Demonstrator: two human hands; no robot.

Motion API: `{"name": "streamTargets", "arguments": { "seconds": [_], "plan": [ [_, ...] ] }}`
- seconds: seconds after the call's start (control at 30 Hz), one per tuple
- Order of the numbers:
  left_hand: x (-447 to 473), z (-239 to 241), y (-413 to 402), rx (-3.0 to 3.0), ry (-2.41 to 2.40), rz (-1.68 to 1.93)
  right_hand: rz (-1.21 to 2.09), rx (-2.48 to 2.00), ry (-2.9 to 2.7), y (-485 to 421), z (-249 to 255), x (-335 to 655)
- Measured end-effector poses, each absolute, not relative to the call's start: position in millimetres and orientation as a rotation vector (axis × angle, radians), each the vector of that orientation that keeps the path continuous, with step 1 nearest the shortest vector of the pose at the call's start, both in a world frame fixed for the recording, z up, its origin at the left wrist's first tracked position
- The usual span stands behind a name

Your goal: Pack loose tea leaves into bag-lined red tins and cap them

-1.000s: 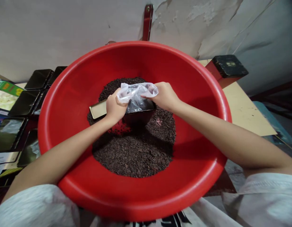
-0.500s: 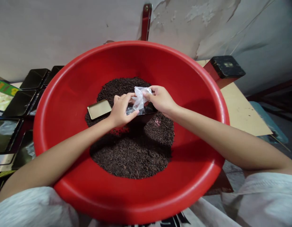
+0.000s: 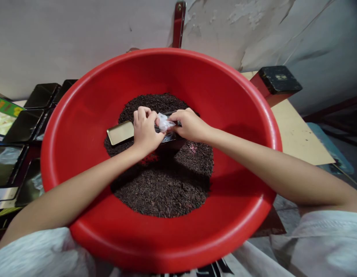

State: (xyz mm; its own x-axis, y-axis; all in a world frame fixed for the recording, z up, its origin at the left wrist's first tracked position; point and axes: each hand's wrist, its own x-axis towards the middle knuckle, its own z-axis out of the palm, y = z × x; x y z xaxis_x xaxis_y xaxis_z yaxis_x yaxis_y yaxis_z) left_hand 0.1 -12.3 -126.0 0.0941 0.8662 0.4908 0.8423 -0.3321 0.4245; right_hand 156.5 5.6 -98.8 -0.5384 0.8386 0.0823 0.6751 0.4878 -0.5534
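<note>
A clear plastic bag [image 3: 166, 124] is bunched up at the mouth of a dark tin [image 3: 170, 143], which rests on the loose dark tea leaves [image 3: 163, 192]. My left hand [image 3: 146, 129] has its fingers curled and closed on the bag from the left. From the right, my right hand [image 3: 191, 125] pinches the gathered plastic. Both hands hide part of the tin and bag. Just left of my left hand, a shallow gold-coloured tin lid [image 3: 120, 132] lies on the leaves, its inside facing up.
A large red basin [image 3: 161, 244] surrounds the leaves. Several open dark tins [image 3: 24, 125] stand at the left, some with plastic bags inside. A closed red-and-black tin [image 3: 279, 82] sits at the right on a pale board [image 3: 299, 134]. A peeling wall [image 3: 94, 27] rises behind.
The bag's loose top has been pressed down into a smaller bunch. My right hand has moved slightly left, and my left hand's fingers have curled in more.
</note>
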Motion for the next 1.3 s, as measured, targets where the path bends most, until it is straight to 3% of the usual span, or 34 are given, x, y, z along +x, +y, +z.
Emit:
{"name": "streamTargets", "arguments": {
  "seconds": [0.23, 0.47, 0.63, 0.8, 0.93, 1.03, 1.2, 1.27, 1.3],
  "plan": [
    [-9.4, -138.5, -20.3, 2.73, 1.503, 1.155, 0.42, -1.44, -2.526, 3.9, -100.8, 148.7],
    [-6.3, -137.6, -25.2, 2.925, 1.191, 0.755, 0.373, -1.595, -2.313, 10.3, -105.1, 150.2],
    [-2.5, -127.4, -23.3, 2.832, 1.243, 0.513, -0.049, -1.381, -2.449, 3.8, -107.2, 148.5],
    [-6.0, -116.3, -23.2, 2.791, 1.25, 0.187, 0.146, -1.155, -2.6, -23.4, -114.7, 142.7],
    [-9.5, -97.8, -11.8, 2.671, 1.189, -0.113, 0.297, -1.342, -2.627, -32.2, -118.3, 134.9],
    [-16.3, -76.9, 0.1, 2.463, 1.084, -0.142, 0.312, -1.493, -2.729, -25.6, -111.4, 132.7],
    [-45.3, -57.8, 6.5, 2.348, 1.641, 0.287, 0.279, -1.459, -2.859, -16.6, -100.5, 136.2],
    [-61.2, -67.0, 10.9, 2.356, 1.951, 0.225, 0.287, -1.419, -2.865, -14.9, -101.7, 138.0],
    [-69.4, -75.6, 14.8, 2.314, 2.056, 0.029, 0.286, -1.409, -2.874, -14.1, -103.3, 138.8]
  ]
}}
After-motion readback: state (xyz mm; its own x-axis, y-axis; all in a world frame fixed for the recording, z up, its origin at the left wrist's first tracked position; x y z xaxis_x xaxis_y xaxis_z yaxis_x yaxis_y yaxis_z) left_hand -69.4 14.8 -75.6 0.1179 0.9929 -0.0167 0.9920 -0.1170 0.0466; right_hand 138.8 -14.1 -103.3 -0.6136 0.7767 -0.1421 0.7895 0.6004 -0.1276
